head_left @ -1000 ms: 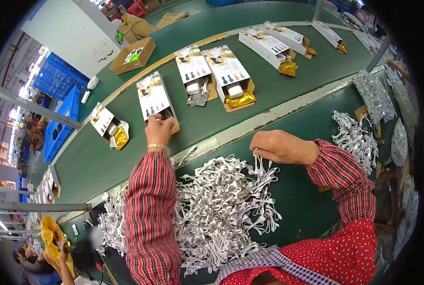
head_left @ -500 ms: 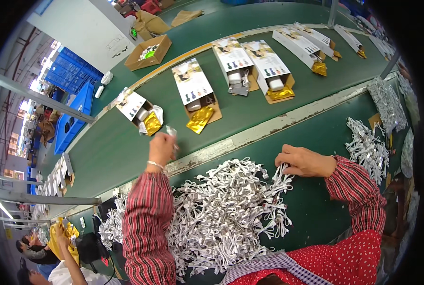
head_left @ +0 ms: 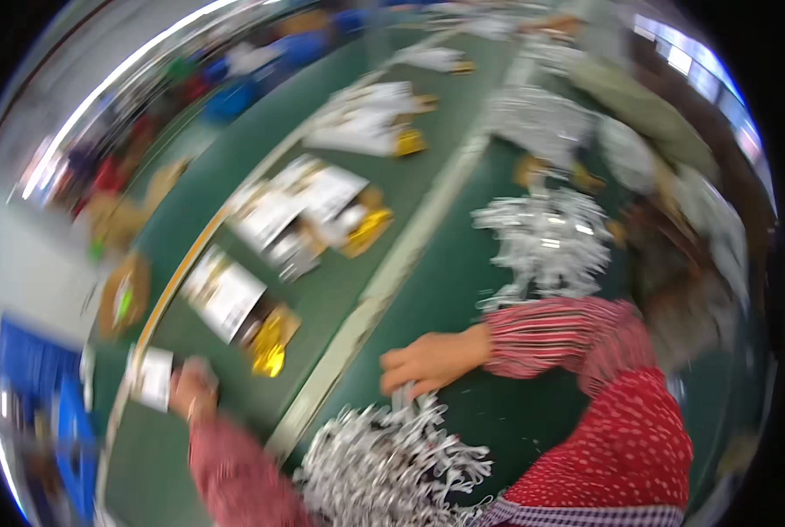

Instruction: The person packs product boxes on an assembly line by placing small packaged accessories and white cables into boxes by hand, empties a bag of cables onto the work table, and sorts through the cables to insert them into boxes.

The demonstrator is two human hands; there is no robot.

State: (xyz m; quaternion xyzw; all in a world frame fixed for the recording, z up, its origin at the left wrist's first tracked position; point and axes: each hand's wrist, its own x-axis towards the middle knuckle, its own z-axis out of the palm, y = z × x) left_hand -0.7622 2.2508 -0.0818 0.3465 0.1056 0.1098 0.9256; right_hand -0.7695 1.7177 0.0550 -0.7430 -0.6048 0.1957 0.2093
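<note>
Nearest you, a heap of white cables (head_left: pixel 375 470) spreads over the green table. At its far edge, your right hand (head_left: pixel 434 360) has its fingertips together on a few white strands (head_left: pixel 403 395). Over the belt (head_left: pixel 234 408), your left hand (head_left: pixel 194 386) is at the end of a small white carton (head_left: pixel 154 379) (too blurred to tell its grip). Beyond lies another carton (head_left: pixel 224 294) with a gold packet (head_left: pixel 271 344) at its end.
</note>
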